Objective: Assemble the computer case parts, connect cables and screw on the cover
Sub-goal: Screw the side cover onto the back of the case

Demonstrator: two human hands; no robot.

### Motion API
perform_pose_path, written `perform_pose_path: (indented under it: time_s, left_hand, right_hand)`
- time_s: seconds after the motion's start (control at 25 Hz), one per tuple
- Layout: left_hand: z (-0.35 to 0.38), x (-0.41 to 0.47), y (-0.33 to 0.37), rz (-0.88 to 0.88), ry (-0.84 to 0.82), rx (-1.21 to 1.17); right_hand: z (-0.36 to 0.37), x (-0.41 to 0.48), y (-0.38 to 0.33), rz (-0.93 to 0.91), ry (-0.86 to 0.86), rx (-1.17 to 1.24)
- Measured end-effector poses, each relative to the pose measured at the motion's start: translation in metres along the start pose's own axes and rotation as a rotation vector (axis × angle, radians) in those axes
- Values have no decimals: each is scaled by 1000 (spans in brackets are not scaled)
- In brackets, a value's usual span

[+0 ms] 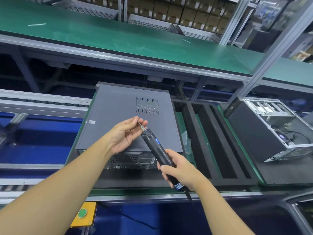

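A dark grey computer case [118, 114] lies flat on the workbench with its side cover on and its rear ports facing me. My right hand [179, 168] grips a black electric screwdriver [157, 150], held slanted above the case with its bit pointing up and left. My left hand [125, 133] is raised above the cover, palm up. Its fingertips pinch a small screw [137, 118] at the tip of the bit.
A black foam tray [213, 138] with long slots lies right of the case. Farther right stands a second, open case [271, 126] with bare metal inside. A green conveyor shelf [118, 36] runs above. A yellow box with a green button [83, 213] sits below the bench edge.
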State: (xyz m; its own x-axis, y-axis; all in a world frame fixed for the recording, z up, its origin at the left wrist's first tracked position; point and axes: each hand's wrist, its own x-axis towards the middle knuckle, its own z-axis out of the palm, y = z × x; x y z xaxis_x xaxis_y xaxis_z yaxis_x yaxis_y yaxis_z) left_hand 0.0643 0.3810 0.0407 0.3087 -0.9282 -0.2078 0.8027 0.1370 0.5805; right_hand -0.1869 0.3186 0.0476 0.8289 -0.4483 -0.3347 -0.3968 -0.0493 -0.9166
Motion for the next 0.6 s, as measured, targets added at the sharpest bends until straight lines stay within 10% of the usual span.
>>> perform_pose_path:
  time_s: [0.6]
  left_hand:
    - [58, -1, -34, -182, 10, 493]
  right_hand:
    - [29, -54, 32, 80, 299, 170]
